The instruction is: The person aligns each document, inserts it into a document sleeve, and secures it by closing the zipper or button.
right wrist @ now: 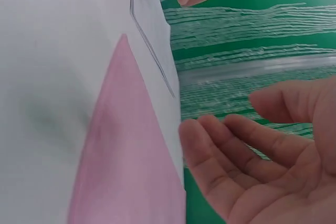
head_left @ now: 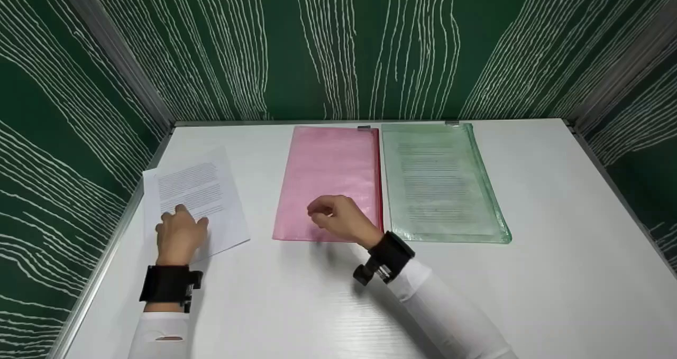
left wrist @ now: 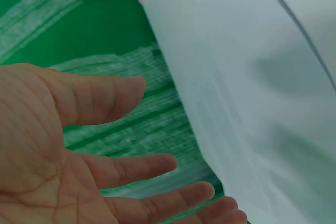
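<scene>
Printed white sheets of paper [head_left: 225, 224] lie slightly askew at the table's left side. My left hand [head_left: 181, 235] is over their lower part, fingers spread and holding nothing; in the left wrist view the thumb and fingers of that hand [left wrist: 79, 150] stand apart. Whether it touches the paper I cannot tell. Above the lower part of a pink zip folder [head_left: 333, 168] hovers my right hand [head_left: 344, 219], its fingers loosely bent and nothing between them. The right wrist view has the relaxed hand [right wrist: 262, 166] apart from the pink folder [right wrist: 126, 150].
Right of the pink folder lies a green translucent zip folder [head_left: 436, 184], with a printed page showing through it. White table surface [head_left: 560, 253] extends around the folders. Green walls [head_left: 317, 47] with white wavy lines enclose the back and sides.
</scene>
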`<state>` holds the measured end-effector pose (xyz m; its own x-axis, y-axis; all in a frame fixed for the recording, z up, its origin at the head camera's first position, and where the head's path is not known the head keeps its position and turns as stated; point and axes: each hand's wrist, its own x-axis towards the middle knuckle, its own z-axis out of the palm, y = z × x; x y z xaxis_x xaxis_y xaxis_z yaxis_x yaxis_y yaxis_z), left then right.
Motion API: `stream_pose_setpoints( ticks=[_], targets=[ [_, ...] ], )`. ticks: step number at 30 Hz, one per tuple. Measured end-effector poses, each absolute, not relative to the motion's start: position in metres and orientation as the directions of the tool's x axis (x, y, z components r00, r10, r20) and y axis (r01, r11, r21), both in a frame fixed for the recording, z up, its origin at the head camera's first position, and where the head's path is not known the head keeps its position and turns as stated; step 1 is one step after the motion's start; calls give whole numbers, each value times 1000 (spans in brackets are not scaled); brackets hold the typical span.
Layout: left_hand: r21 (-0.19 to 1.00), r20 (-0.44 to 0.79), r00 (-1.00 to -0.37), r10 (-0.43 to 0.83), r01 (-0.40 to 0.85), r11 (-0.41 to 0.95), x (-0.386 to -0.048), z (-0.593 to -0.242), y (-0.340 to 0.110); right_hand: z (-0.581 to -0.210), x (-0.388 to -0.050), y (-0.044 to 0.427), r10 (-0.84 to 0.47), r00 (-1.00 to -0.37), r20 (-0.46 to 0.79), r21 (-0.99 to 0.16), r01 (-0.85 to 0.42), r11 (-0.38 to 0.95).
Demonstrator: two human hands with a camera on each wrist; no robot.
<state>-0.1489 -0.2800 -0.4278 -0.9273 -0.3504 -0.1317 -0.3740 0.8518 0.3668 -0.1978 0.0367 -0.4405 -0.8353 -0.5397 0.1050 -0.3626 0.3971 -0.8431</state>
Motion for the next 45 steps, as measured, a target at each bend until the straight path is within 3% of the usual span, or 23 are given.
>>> stream_pose_setpoints(
  ticks=[8,12,18,21,30,38,45],
  targets=[
    [339,-262,-846,-464,-531,777,-138,-444,-310,-446,-209,-16,-547,-837,-4,-905,-229,358],
    [308,-269,-861,-432,-501,808,-132,-448,-312,-451,-210,-38,-565,-824,-49,-914,-191,358],
    [219,-238,-882,-407,-457,862,-131,-452,-309,-464,-206,-59,-599,-766,-234,-944,33,327],
    [199,-229,-880,-415,-460,865,-131,-454,-308,-469,-205,-65,-591,-764,-260,-934,44,354],
    [380,-292,-821,-491,-570,728,-130,-457,-323,-472,-203,-69,-603,-756,-253,-937,35,348],
    [428,-341,-760,-554,-650,628,-132,-459,-331,-471,-204,-70,-607,-756,-244,-934,14,358],
    [533,-289,-767,-573,-626,568,-128,-452,-336,-470,-206,-70,-607,-761,-229,-941,13,339]
  ],
)
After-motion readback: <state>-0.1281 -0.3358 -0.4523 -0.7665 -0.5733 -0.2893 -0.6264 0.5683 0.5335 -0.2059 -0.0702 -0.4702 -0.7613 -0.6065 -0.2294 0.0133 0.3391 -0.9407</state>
